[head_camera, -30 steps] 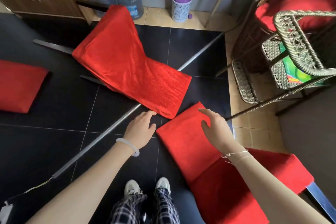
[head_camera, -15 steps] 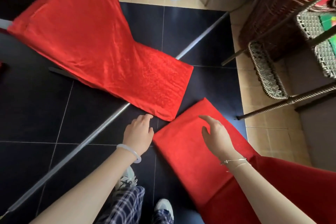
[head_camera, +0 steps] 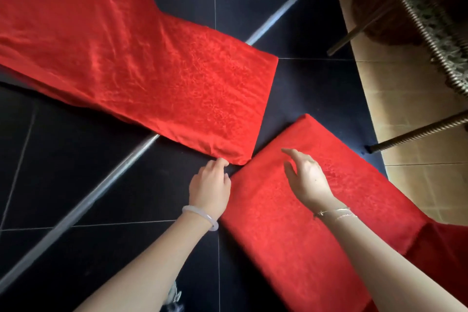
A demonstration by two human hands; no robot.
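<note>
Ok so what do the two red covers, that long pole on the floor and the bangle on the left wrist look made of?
The far red cover and near red cover: cloth, likely satin or velvet-like, with soft sheen and creases. The pole: metal, probably steel, dull grey shine. The bangle: pale, translucent, glossy; jade or glass, can't tell.

Fingertips of left hand curl out of sight at corner of far red cover; grip unclear. That cover runs off left and top edges and hides middle of metal bar. Bottom-right edge cuts near red cover. Blurred shoe at bottom.
</note>
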